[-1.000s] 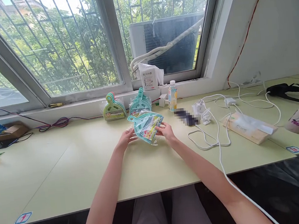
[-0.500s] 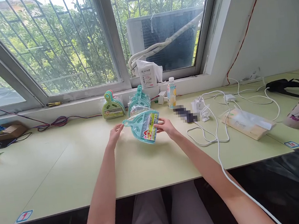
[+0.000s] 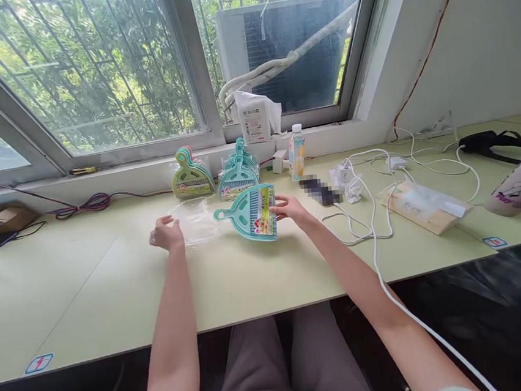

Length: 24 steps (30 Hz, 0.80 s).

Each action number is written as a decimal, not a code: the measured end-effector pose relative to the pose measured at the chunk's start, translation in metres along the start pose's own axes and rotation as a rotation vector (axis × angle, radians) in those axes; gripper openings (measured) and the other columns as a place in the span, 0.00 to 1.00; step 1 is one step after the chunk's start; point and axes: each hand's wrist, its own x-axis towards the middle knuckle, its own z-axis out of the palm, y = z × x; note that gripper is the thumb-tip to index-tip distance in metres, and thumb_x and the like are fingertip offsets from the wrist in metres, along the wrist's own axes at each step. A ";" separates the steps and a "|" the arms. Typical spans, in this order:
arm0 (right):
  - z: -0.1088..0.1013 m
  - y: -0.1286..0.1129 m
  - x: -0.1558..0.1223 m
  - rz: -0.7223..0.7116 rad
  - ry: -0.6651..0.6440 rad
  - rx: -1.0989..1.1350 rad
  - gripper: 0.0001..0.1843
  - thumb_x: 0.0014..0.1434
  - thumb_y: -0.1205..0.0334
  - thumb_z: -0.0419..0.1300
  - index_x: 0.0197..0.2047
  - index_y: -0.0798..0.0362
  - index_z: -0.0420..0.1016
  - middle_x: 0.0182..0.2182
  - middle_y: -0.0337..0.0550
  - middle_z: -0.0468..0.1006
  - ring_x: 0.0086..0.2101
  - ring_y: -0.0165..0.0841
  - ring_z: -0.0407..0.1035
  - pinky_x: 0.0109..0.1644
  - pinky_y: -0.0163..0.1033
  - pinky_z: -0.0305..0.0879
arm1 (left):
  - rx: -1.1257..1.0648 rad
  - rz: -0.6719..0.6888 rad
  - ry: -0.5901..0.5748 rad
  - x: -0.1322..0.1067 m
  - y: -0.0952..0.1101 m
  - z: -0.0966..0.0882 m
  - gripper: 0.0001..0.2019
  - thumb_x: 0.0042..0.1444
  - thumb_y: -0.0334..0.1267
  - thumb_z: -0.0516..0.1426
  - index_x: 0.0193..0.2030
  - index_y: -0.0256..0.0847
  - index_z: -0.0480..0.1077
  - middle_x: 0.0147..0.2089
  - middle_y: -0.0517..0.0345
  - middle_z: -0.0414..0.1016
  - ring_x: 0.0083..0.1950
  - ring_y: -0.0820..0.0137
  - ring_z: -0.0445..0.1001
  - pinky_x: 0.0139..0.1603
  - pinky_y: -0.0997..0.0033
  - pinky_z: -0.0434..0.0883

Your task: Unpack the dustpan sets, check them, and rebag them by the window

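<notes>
A teal dustpan and brush set (image 3: 245, 216) with a colourful label is held above the table, its handle pointing left. My right hand (image 3: 288, 208) grips it by the wide end at the label side. To the left, my left hand (image 3: 166, 233) has curled fingers closed on a clear plastic bag (image 3: 195, 222), which stretches from the hand towards the dustpan's handle. Behind stand a stack of wrapped teal dustpan sets (image 3: 239, 176) and a stack of green and red wrapped sets (image 3: 190, 176), both against the window ledge.
A drink bottle (image 3: 297, 153) and a tissue pack (image 3: 256, 120) stand at the back. White cables (image 3: 373, 234), a tissue box (image 3: 422, 206) and a large cup (image 3: 520, 183) are on the right. A cardboard box (image 3: 7, 218) sits far left, and a screwdriver (image 3: 83, 171) lies on the ledge.
My left hand has moved left, drawing the clear plastic bag off the teal dustpan set. The set, now uncovered, stays in my right hand. The view has shifted slightly.
</notes>
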 end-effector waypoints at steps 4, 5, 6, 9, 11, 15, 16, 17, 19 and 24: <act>0.001 0.004 0.001 -0.052 0.111 0.138 0.21 0.51 0.68 0.69 0.47 0.57 0.71 0.33 0.46 0.82 0.31 0.35 0.77 0.37 0.41 0.78 | 0.052 0.082 0.287 -0.003 0.010 -0.016 0.37 0.52 0.39 0.61 0.65 0.38 0.49 0.71 0.34 0.42 0.72 0.49 0.39 0.66 0.34 0.38; 0.004 0.006 0.001 -0.049 0.127 0.173 0.20 0.51 0.68 0.69 0.47 0.57 0.70 0.34 0.47 0.82 0.32 0.36 0.77 0.39 0.41 0.78 | -0.052 0.164 0.236 -0.010 0.019 -0.014 0.34 0.56 0.42 0.58 0.66 0.40 0.48 0.71 0.36 0.43 0.72 0.51 0.40 0.67 0.37 0.40; 0.009 0.009 0.000 -0.046 0.138 0.204 0.19 0.52 0.68 0.68 0.47 0.57 0.70 0.35 0.47 0.82 0.32 0.36 0.78 0.40 0.41 0.77 | -0.198 0.228 0.115 -0.020 0.029 -0.007 0.28 0.59 0.44 0.54 0.65 0.41 0.51 0.69 0.40 0.50 0.71 0.54 0.46 0.68 0.42 0.46; 0.021 0.017 -0.002 -0.054 0.128 0.236 0.19 0.54 0.68 0.66 0.49 0.56 0.69 0.37 0.46 0.81 0.34 0.34 0.78 0.44 0.41 0.77 | -0.620 0.163 -0.551 -0.058 0.051 0.025 0.25 0.62 0.55 0.46 0.59 0.42 0.60 0.53 0.45 0.72 0.57 0.58 0.70 0.57 0.53 0.66; 0.024 0.020 -0.003 -0.029 0.062 0.180 0.18 0.56 0.67 0.65 0.49 0.55 0.70 0.38 0.46 0.81 0.35 0.34 0.78 0.45 0.40 0.76 | -0.717 0.075 -0.850 -0.081 0.054 0.048 0.26 0.58 0.57 0.51 0.57 0.43 0.63 0.48 0.49 0.74 0.48 0.60 0.74 0.48 0.59 0.72; 0.018 0.017 -0.002 0.244 -0.089 -0.093 0.07 0.60 0.65 0.60 0.40 0.59 0.75 0.34 0.51 0.82 0.28 0.35 0.77 0.32 0.36 0.75 | -0.743 -0.104 -0.862 -0.090 0.039 0.072 0.21 0.54 0.51 0.56 0.50 0.41 0.68 0.42 0.54 0.76 0.39 0.66 0.75 0.39 0.67 0.72; 0.015 0.015 -0.001 0.302 -0.098 -0.151 0.08 0.61 0.65 0.58 0.38 0.61 0.75 0.34 0.53 0.81 0.27 0.35 0.77 0.27 0.34 0.73 | -0.751 -0.122 -0.830 -0.085 0.035 0.074 0.19 0.55 0.50 0.55 0.47 0.39 0.69 0.40 0.54 0.76 0.38 0.67 0.74 0.39 0.68 0.72; 0.012 0.012 0.000 0.322 -0.080 -0.187 0.09 0.62 0.65 0.57 0.37 0.61 0.75 0.34 0.55 0.81 0.25 0.34 0.77 0.23 0.31 0.70 | -0.762 -0.125 -0.808 -0.080 0.031 0.075 0.18 0.55 0.50 0.55 0.44 0.38 0.71 0.39 0.54 0.76 0.39 0.67 0.74 0.40 0.68 0.72; 0.002 0.008 0.002 0.238 0.036 -0.198 0.11 0.64 0.62 0.55 0.40 0.61 0.75 0.38 0.55 0.81 0.24 0.31 0.76 0.18 0.27 0.63 | -0.772 -0.126 -0.783 -0.072 0.027 0.075 0.18 0.54 0.51 0.55 0.40 0.37 0.71 0.37 0.54 0.76 0.38 0.67 0.74 0.41 0.68 0.71; -0.031 0.004 0.010 -0.035 0.525 -0.075 0.32 0.69 0.44 0.34 0.59 0.55 0.65 0.46 0.52 0.79 0.32 0.31 0.78 0.22 0.28 0.65 | -0.743 -0.114 -0.830 -0.077 0.031 0.072 0.18 0.54 0.51 0.56 0.38 0.37 0.71 0.36 0.54 0.77 0.38 0.65 0.74 0.41 0.67 0.71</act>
